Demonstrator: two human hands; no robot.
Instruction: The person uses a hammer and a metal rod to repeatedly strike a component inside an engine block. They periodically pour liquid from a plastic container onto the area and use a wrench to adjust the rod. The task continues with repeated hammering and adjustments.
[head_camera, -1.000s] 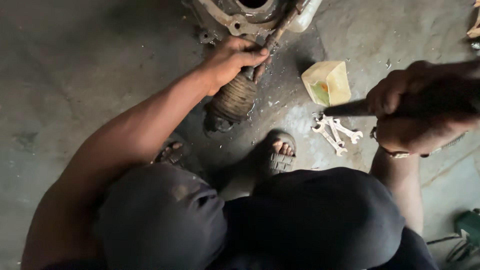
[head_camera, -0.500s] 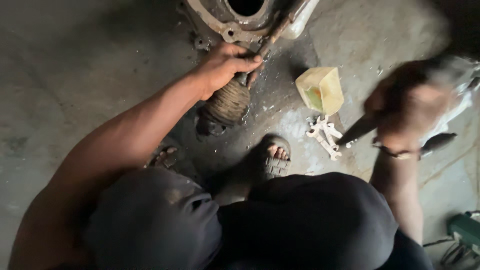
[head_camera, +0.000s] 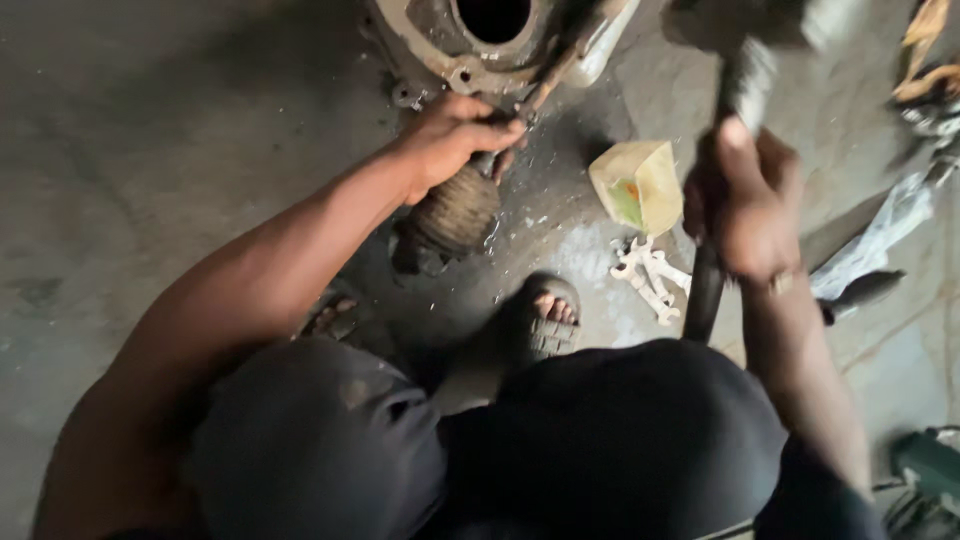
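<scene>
Now | right hand (head_camera: 745, 200) fingers gripping hammer (head_camera: 735, 90), raised higher | left hand (head_camera: 450, 140) still clasps ribbed boot (head_camera: 455, 210)

Hammer head (head_camera: 790, 20) blurred (motion); metal housing (head_camera: 470, 40) cut off.

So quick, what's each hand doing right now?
Left hand: closed around a thin metal rod above the ribbed rubber boot.
Right hand: closed on a blurred hammer.

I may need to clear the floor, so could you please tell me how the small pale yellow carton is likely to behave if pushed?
The small pale yellow carton looks like thin cardboard, so it is probably light and would slide easily on the smooth grey concrete floor. It lies tilted, so it may tip.
</scene>
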